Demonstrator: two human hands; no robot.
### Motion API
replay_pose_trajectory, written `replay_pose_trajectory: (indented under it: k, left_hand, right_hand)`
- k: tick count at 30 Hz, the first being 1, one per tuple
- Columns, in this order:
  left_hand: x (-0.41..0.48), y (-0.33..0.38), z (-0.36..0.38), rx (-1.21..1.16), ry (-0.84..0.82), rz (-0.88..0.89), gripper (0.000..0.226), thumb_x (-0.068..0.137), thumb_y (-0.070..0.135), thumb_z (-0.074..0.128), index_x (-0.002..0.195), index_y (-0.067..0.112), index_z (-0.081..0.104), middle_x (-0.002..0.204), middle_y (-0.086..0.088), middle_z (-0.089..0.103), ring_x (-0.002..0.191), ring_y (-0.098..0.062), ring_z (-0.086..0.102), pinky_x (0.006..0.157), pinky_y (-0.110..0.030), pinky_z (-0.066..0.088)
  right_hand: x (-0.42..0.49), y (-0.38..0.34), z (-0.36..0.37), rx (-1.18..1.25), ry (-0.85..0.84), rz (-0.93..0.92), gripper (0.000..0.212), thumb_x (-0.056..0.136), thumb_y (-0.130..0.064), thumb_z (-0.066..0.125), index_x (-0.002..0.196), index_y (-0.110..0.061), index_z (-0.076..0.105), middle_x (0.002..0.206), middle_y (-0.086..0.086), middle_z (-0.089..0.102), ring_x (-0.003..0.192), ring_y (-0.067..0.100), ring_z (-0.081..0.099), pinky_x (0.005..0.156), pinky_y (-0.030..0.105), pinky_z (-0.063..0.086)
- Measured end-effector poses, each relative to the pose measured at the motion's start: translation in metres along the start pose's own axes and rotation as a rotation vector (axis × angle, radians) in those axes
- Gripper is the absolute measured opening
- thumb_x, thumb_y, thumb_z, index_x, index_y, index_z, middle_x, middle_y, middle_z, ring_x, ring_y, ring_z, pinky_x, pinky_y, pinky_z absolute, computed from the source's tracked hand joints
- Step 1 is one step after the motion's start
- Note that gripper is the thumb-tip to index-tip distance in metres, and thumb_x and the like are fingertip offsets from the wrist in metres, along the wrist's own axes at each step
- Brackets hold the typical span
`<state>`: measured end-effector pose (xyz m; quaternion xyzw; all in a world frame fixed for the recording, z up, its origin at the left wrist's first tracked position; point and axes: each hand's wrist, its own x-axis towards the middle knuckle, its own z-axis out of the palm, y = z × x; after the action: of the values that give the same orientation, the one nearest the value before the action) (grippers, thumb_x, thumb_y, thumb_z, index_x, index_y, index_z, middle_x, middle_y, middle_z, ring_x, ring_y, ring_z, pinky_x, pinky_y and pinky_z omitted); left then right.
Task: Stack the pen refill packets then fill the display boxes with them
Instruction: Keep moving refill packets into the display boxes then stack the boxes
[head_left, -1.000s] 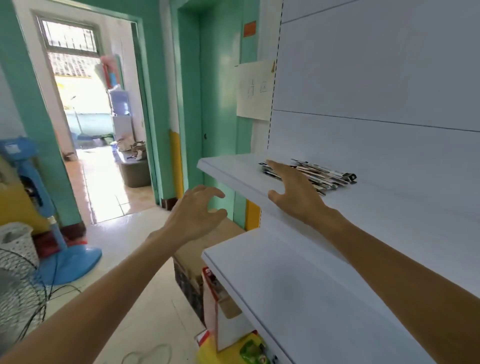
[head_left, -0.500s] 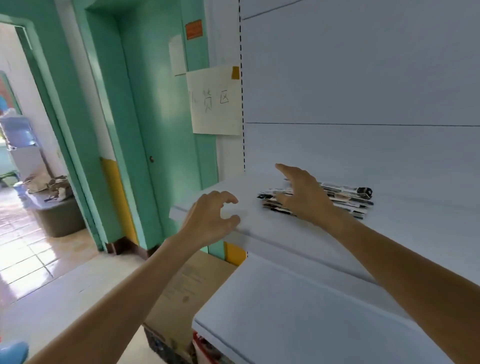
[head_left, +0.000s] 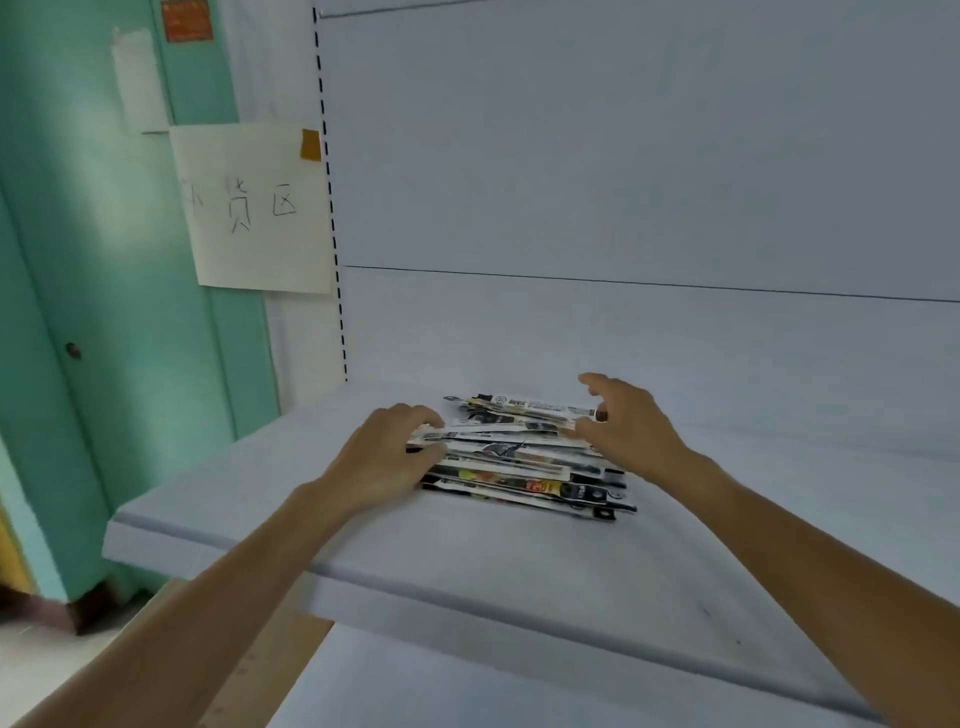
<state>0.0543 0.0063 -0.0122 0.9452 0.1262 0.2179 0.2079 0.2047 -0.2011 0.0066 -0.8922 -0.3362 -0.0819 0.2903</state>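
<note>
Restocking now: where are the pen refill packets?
In the head view, the pen refill packets lie centre on the white shelf, between the left hand and right hand.

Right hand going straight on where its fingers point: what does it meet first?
The pen refill packets, at the pile's right end; the right hand seems nearly touching them, depth unclear.
</note>
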Motion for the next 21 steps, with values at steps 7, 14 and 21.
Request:
replay_pose_trajectory:
  k: [7, 14, 21]
  left_hand:
    - [0.031, -0.008, 0.007, -0.027, -0.256, 0.090, 0.030, 0.086, 0.028, 0.056, 0.115, 0.029, 0.058, 0.118, 0.008, 0.058, 0.111, -0.014, 0.053, 0.097, -0.031, 0.041]
    - [0.061, -0.006, 0.010, -0.134, -0.322, 0.187, 0.027, 0.087, 0.043, 0.056, 0.096, 0.021, 0.067, 0.098, 0.004, 0.063, 0.089, -0.011, 0.059, 0.087, -0.034, 0.047]
    - [0.083, -0.013, 0.020, -0.048, -0.351, 0.166, 0.042, 0.088, 0.033, 0.061, 0.125, 0.014, 0.054, 0.129, -0.002, 0.055, 0.118, -0.018, 0.051, 0.096, -0.029, 0.040]
  right_hand:
    - [-0.006, 0.024, -0.004, 0.048, 0.019, 0.209, 0.049, 0.086, -0.011, 0.055, 0.133, -0.021, 0.048, 0.126, 0.007, 0.057, 0.107, 0.020, 0.055, 0.093, 0.030, 0.043]
    - [-0.004, 0.014, 0.010, 0.068, 0.046, 0.243, 0.047, 0.081, -0.003, 0.056, 0.126, -0.016, 0.055, 0.117, 0.004, 0.061, 0.092, 0.013, 0.054, 0.080, 0.021, 0.041]
    - [-0.002, 0.016, 0.011, 0.040, 0.073, 0.228, 0.040, 0.084, -0.003, 0.055, 0.122, -0.013, 0.058, 0.116, 0.001, 0.061, 0.093, 0.011, 0.055, 0.074, 0.015, 0.040]
